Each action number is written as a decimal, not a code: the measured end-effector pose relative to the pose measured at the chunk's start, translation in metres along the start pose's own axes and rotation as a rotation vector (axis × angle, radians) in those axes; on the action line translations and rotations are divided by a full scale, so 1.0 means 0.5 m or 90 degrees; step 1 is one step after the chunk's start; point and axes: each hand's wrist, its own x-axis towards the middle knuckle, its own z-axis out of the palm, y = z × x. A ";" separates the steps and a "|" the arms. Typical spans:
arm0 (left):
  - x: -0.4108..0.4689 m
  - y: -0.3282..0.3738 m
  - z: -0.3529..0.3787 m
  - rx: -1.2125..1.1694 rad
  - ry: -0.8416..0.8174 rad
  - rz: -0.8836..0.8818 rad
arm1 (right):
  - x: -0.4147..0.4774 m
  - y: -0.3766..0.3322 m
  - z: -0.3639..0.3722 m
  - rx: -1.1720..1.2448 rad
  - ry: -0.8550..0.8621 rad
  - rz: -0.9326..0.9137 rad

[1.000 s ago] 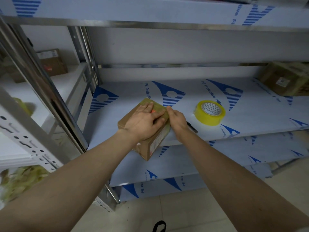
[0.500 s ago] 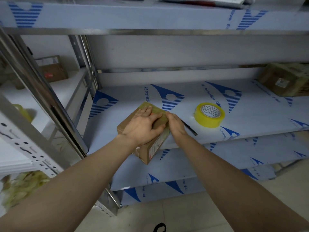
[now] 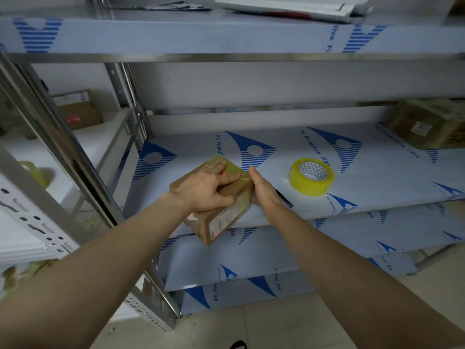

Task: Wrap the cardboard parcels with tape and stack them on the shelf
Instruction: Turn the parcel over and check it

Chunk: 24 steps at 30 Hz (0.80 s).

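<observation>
**Two hands press on a small taped parcel**

A small brown cardboard parcel (image 3: 221, 222) with shiny clear tape around it lies at the front of the middle metal shelf (image 3: 364, 177). The shelf is covered in white film with blue shapes. The near corner of the parcel sticks out over the front edge of the shelf.

The left hand (image 3: 206, 187) lies flat on top of the parcel. Its fingers (image 3: 227, 181) are mostly straight and spread out, and they press down on the taped end. They do not wrap around anything.

The right hand (image 3: 264, 190) stands on its edge against the right side of the parcel. Its fingers (image 3: 254, 173) are straight and close together, touching the parcel's side. It holds nothing.

A yellow roll of tape (image 3: 312, 176) lies flat on the same shelf, to the right of the hands and apart from them. A thin black pen (image 3: 285, 199) lies just beside the right hand.

A bigger brown taped box (image 3: 427, 124) sits at the far right end of the shelf. Another brown box (image 3: 78, 109) sits on the shelf unit to the left.
</observation>
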 end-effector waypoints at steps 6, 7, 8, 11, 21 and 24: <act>0.009 -0.008 -0.019 0.008 -0.001 -0.019 | 0.019 0.015 -0.060 0.017 0.082 -0.015; 0.009 -0.005 -0.013 0.002 0.007 -0.020 | 0.025 0.016 -0.073 0.017 0.092 -0.018; 0.009 -0.002 -0.006 0.015 0.011 -0.016 | 0.028 0.017 -0.084 0.020 0.096 -0.020; 0.015 0.006 0.022 0.099 0.026 -0.011 | 0.039 0.021 -0.110 0.004 0.112 -0.025; 0.003 0.012 0.046 0.101 0.052 -0.019 | 0.048 0.035 -0.100 -0.026 0.090 -0.036; -0.001 0.012 0.050 0.112 0.059 -0.018 | 0.046 0.038 -0.098 -0.040 0.085 -0.046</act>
